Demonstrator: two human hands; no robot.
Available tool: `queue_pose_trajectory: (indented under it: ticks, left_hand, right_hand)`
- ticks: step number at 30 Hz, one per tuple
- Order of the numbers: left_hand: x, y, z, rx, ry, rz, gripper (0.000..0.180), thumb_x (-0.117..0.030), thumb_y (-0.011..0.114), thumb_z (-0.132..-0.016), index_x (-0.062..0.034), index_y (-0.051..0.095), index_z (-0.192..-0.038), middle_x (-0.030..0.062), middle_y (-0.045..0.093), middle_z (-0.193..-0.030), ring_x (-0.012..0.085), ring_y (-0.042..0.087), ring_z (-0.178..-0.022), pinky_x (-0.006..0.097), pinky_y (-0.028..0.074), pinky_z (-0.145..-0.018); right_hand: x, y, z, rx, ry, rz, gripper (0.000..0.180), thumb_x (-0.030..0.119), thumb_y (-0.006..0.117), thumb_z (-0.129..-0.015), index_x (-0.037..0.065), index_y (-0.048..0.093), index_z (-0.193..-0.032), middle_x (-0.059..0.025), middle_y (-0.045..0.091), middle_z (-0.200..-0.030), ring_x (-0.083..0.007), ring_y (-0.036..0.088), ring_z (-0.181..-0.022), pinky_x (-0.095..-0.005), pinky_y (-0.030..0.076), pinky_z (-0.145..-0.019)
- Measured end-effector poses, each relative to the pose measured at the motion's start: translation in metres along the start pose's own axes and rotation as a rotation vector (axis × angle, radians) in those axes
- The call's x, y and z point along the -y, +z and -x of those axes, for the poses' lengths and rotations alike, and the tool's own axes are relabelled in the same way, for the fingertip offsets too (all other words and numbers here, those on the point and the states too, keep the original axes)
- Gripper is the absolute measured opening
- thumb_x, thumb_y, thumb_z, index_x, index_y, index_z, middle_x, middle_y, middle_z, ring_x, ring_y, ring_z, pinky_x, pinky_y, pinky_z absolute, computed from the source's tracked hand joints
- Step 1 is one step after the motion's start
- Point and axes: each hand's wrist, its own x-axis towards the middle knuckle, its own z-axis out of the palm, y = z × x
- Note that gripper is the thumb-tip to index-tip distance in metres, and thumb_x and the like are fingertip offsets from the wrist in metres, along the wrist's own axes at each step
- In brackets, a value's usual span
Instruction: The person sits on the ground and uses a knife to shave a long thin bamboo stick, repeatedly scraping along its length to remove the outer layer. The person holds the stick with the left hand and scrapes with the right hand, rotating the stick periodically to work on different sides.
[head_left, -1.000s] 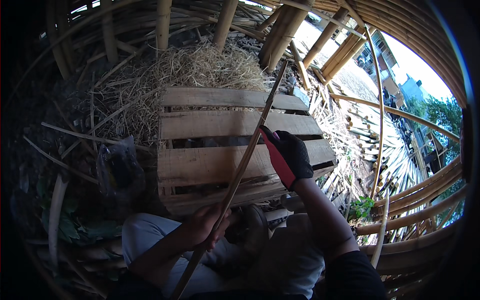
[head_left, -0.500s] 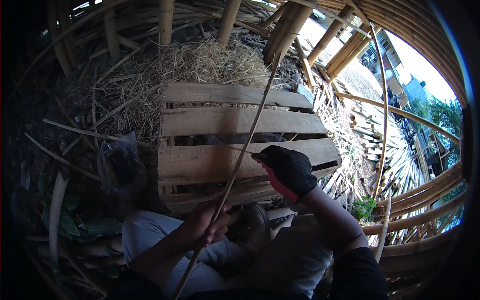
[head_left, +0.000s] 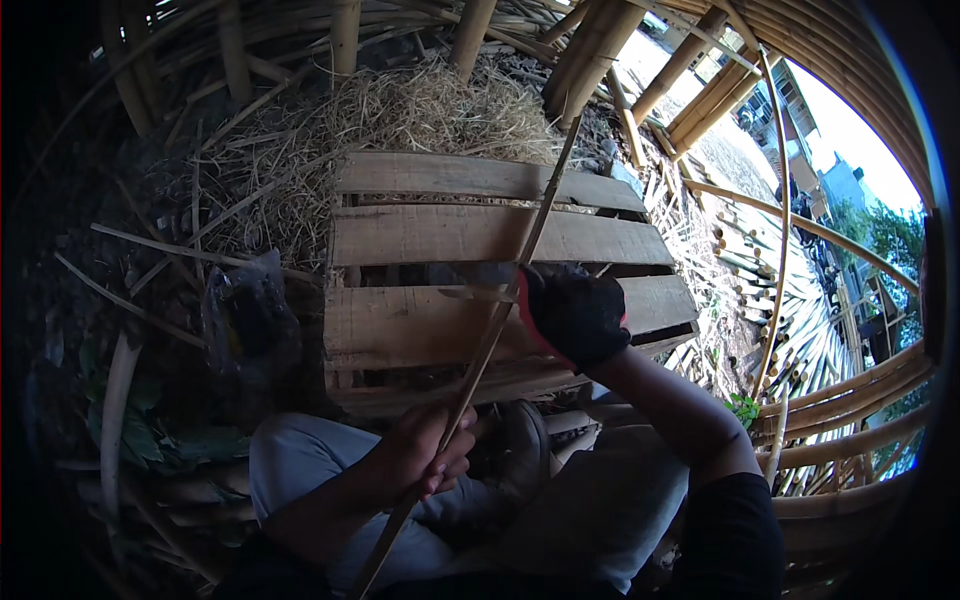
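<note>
My bare left hand [head_left: 432,450] is closed around a long, thin bamboo strip [head_left: 540,210], which slants from the lower edge up over the slatted wooden crate [head_left: 430,236]. My right hand [head_left: 575,318], in a black and red glove, is closed beside the strip, farther up from my left hand. From its finger side a thin flat blade, apparently a knife [head_left: 468,292], sticks out to the left across the strip. The glove hides its handle. Whether the edge bites into the strip, I cannot tell.
Behind the crate lies a heap of dry shavings [head_left: 430,115], with bamboo posts [head_left: 592,60] beyond. A clear plastic bag [head_left: 250,315] with something dark inside is at the left. Several cut bamboo poles [head_left: 800,330] lie at the right. My bent legs [head_left: 610,490] are close below.
My right hand has moved slightly up along the strip, and its wrist has turned. The blade shows broader now. My left hand keeps its hold. The whole view has shifted a little.
</note>
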Motion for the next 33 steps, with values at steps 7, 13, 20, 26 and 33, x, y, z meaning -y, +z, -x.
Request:
queue_pose_trajectory:
  ticks: [7,13,20,26,33]
  left_hand:
    - [0.008,-0.001,-0.002,-0.022,0.100,-0.183,0.037,-0.045,0.033,-0.110,-0.0124,0.043,-0.096,-0.0030,0.039,-0.052,0.0061,0.038,-0.037,0.022,0.033,-0.034]
    - [0.002,0.004,0.002,-0.048,0.067,-0.151,0.039,-0.046,0.035,-0.110,-0.0117,0.043,-0.094,-0.0024,0.040,-0.052,0.0061,0.040,-0.037,0.021,0.033,-0.034]
    - [0.002,0.006,0.001,-0.045,0.056,-0.077,0.034,-0.043,0.036,-0.110,-0.0131,0.043,-0.094,-0.0032,0.038,-0.050,0.0071,0.039,-0.036,0.021,0.032,-0.033]
    - [-0.002,-0.001,-0.006,0.029,-0.093,0.158,0.032,-0.042,0.036,-0.110,-0.0149,0.044,-0.094,-0.0031,0.035,-0.046,0.0089,0.035,-0.030,0.023,0.028,-0.027]
    - [0.005,-0.015,-0.006,0.097,-0.114,0.320,0.031,-0.038,0.031,-0.111,-0.0167,0.046,-0.094,-0.0024,0.036,-0.046,0.0095,0.036,-0.029,0.024,0.029,-0.026]
  right_hand:
    - [0.023,-0.033,0.008,0.415,0.086,-0.103,0.046,0.040,0.048,-0.105,0.010,0.073,-0.080,-0.0117,0.067,-0.060,-0.0312,0.065,-0.050,-0.0448,0.048,-0.046]
    - [-0.031,-0.010,-0.008,0.404,0.092,0.110,0.041,0.040,0.054,-0.101,0.004,0.069,-0.114,-0.0115,0.068,-0.065,-0.0328,0.067,-0.055,-0.0450,0.052,-0.046]
    - [-0.006,-0.016,0.006,0.248,0.116,-0.005,0.051,0.040,0.048,-0.104,0.009,0.070,-0.069,-0.0150,0.065,-0.059,-0.0358,0.066,-0.052,-0.0482,0.052,-0.052]
    - [0.026,-0.031,0.019,0.111,0.048,-0.154,0.052,0.042,0.041,-0.106,0.013,0.073,-0.077,-0.0146,0.067,-0.062,-0.0385,0.067,-0.057,-0.0511,0.054,-0.055]
    - [0.024,-0.028,0.009,0.330,0.074,-0.125,0.044,0.039,0.048,-0.104,0.015,0.076,-0.078,-0.0142,0.067,-0.063,-0.0360,0.067,-0.058,-0.0494,0.053,-0.057]
